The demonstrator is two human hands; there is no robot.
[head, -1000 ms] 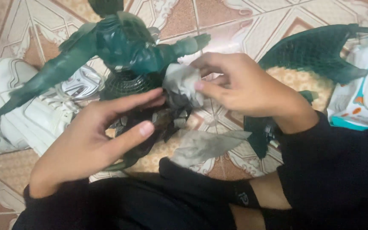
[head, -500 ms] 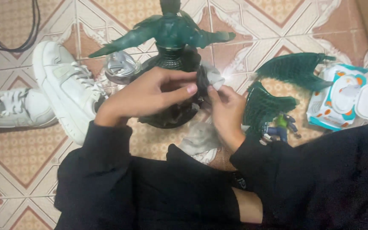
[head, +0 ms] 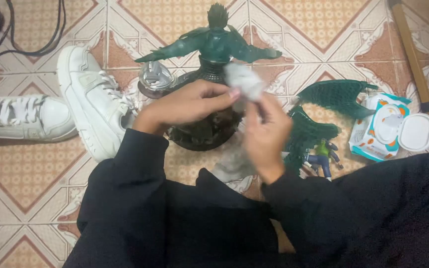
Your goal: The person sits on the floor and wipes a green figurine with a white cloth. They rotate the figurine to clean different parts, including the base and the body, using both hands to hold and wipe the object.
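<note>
Tiled floor | green statue stands mid-floor near top edge | left hand and right hand both pinch grey wipe against it | wiping step; next needs gentle strokes.

Sneakers block left of statue, wings & wipes pack crowd right.

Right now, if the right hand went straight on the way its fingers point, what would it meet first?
The right hand points up and away, fingers at the grey wipe pinched by the left hand. Straight on, it would likely meet the dark green winged figure first, though depth is unclear.
</note>
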